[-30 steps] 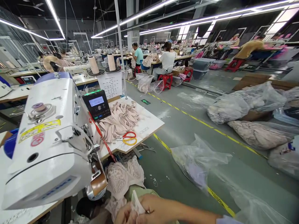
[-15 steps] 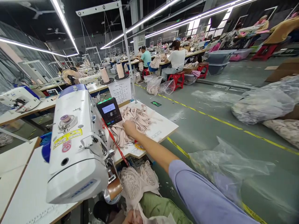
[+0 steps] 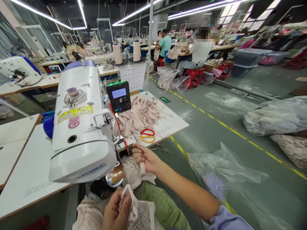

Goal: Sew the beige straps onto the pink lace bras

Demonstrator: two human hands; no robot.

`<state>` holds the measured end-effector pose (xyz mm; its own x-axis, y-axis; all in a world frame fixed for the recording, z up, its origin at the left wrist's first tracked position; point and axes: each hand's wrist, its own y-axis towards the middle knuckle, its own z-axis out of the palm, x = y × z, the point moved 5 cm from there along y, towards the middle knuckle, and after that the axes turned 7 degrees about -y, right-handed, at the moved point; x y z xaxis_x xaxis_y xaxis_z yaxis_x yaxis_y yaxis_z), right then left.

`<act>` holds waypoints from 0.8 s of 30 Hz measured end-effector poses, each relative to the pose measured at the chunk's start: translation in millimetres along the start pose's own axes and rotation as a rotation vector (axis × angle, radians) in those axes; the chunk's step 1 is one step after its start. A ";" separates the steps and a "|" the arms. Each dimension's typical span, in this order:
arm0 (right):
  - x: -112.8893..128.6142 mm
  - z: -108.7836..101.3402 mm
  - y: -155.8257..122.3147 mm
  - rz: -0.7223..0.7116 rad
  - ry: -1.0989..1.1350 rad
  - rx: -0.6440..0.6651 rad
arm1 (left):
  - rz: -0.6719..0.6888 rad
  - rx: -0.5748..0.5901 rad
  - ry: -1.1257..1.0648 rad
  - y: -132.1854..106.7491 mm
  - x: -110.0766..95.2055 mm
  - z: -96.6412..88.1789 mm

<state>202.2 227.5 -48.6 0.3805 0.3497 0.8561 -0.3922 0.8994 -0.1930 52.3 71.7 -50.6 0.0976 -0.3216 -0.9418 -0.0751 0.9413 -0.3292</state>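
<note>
My left hand (image 3: 116, 211) is at the bottom of the view, fingers closed on a piece of pale lace fabric (image 3: 140, 213) over my lap. My right hand (image 3: 145, 157) is just below the table's front edge, fingers pinched on a beige strap (image 3: 142, 168) that hangs down from it. Up on the white table (image 3: 172, 123) lies a pile of beige straps (image 3: 139, 114), with red and yellow scissors (image 3: 146, 135) beside it. The white sewing machine (image 3: 80, 121) stands to the left of both hands.
A control panel (image 3: 119, 96) is mounted on the machine. Plastic bags of fabric (image 3: 275, 116) lie on the floor at right, another clear bag (image 3: 222, 167) close to my right arm. A yellow floor line (image 3: 230, 127) crosses the aisle. Other people sit at far tables.
My right hand has pulled back from the strap pile on the table to below the table edge, now holding a strap. My left hand has come up into view with the lace.
</note>
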 end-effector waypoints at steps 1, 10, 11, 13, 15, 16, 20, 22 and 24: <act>-11.3 12.4 -15.7 0.031 0.101 0.031 | 0.020 -0.013 0.038 -2.0 -5.6 0.8; -67.9 49.9 -75.1 0.245 0.697 -0.046 | -0.002 0.166 0.418 -5.1 -1.1 9.2; -72.8 46.9 -79.1 0.264 0.579 -0.032 | 0.014 0.148 0.427 -5.8 -0.9 7.6; -82.1 41.6 -86.4 0.317 0.320 0.050 | 0.051 0.122 0.461 -8.0 -0.6 5.2; -86.2 33.6 -89.3 0.334 0.113 0.103 | 0.079 0.120 0.495 -10.2 0.4 4.0; -84.1 27.0 -88.2 0.305 0.038 0.080 | 0.090 0.113 0.504 -11.0 0.9 2.7; -57.0 0.1 -81.3 0.149 -0.016 -0.114 | 0.136 0.008 0.534 -12.4 -0.3 -8.2; -45.6 2.8 -82.2 0.168 -0.033 -0.016 | 0.168 -0.048 0.559 -12.5 -2.7 -12.6; -37.6 15.6 -86.8 0.158 -0.189 0.169 | 0.202 -0.075 0.589 -12.2 -4.6 -13.5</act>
<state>208.9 132.1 -56.5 0.1475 0.4128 0.8988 -0.5738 0.7759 -0.2622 39.4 60.2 -43.2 -0.4876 -0.1614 -0.8580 -0.1069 0.9864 -0.1248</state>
